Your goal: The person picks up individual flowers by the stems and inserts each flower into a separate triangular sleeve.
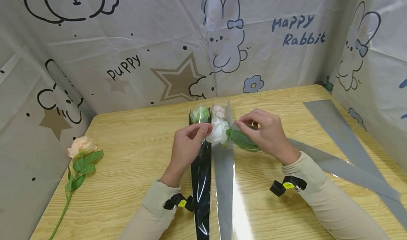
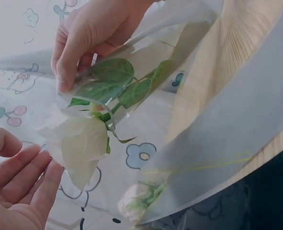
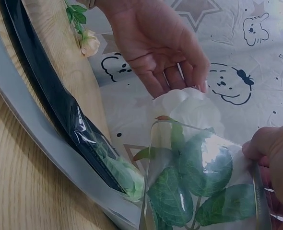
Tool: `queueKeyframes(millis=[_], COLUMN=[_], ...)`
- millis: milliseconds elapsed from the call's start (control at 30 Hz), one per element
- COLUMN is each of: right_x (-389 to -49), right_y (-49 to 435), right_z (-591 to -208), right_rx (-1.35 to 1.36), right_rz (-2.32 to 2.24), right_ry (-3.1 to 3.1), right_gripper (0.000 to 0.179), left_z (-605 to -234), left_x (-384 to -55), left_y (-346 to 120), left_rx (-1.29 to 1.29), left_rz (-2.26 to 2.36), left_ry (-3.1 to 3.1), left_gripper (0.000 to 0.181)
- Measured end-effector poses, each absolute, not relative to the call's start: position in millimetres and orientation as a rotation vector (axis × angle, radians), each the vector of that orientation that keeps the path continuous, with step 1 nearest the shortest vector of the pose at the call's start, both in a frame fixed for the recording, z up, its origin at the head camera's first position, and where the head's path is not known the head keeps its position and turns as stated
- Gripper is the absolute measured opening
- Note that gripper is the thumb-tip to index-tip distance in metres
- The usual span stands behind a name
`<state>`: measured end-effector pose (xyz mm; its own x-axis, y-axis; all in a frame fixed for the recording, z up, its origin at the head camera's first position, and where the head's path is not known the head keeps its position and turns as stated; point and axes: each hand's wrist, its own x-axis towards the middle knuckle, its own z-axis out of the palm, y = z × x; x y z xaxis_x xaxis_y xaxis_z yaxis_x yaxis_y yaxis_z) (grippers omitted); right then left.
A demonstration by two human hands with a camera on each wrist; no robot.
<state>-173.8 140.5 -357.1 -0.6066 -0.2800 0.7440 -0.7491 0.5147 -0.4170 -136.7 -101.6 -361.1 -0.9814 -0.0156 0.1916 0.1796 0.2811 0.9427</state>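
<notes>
White flower (image 1: 218,130) stood out at the centre of the head view, between the two hands, its petals partly covering a pale pink flower (image 1: 219,111) in a gray sleeve (image 1: 224,183). The right hand (image 1: 264,132) pinched the edge of a clear sleeve (image 3: 218,158); the left hand (image 1: 190,141) was loosely extended, its fingertips at the petals.

From the head, the sleeve's mouth was hard to make out. The right wrist view showed it plainly at lower right: the rim crossed just below the petals, with the green leaves (image 3: 204,167) behind the film. The left wrist view, at lower left, showed the left palm turned up and the thumb apart from the petals, a detail lost from above. Only the head view took in the whole peach rose (image 1: 82,148) at the left of the frame and the flat gray wrapper (image 1: 346,137) at the right.

Beside the gray sleeve, at lower centre, lay a black sleeve (image 1: 201,190) with a green flower (image 1: 200,115) at its top. The table (image 1: 143,155) was pale, grained wood, glossy at lower centre. Behind it hung a creased whitish backdrop (image 1: 165,31) printed with rabbits, stars and the words "puppy" and "Happy Rabbit".
</notes>
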Motion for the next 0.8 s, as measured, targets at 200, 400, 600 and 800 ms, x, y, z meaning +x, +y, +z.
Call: queueKeyframes(millis=[200,400,600,800], right_x=[-172.3,-170.6,-170.3,-170.7], right_y=[139.5,138.1,137.8,137.9], right_z=[-357.1,-357.1,-356.4,-355.5], right_rx=[0.831,0.829,0.854,0.879], right_rz=[0.984,0.985,0.995,0.996], right_ry=[-2.157,-2.164,-2.143,-2.121], right_gripper=[0.006,0.007,0.007,0.006], left_z=[-356.3,-353.7,-353.8,-354.1], left_x=[-132.1,-128.4,-128.2,-129.5], left_y=[-98.1,-94.9,-94.5,-94.8], left_rx=[-0.188,-0.223,-0.227,-0.254], left_rz=[-1.8,-1.799,-1.795,-1.818], left_ry=[-2.36,-2.364,-2.366,-2.331], left_gripper=[0.022,0.021,0.021,0.02])
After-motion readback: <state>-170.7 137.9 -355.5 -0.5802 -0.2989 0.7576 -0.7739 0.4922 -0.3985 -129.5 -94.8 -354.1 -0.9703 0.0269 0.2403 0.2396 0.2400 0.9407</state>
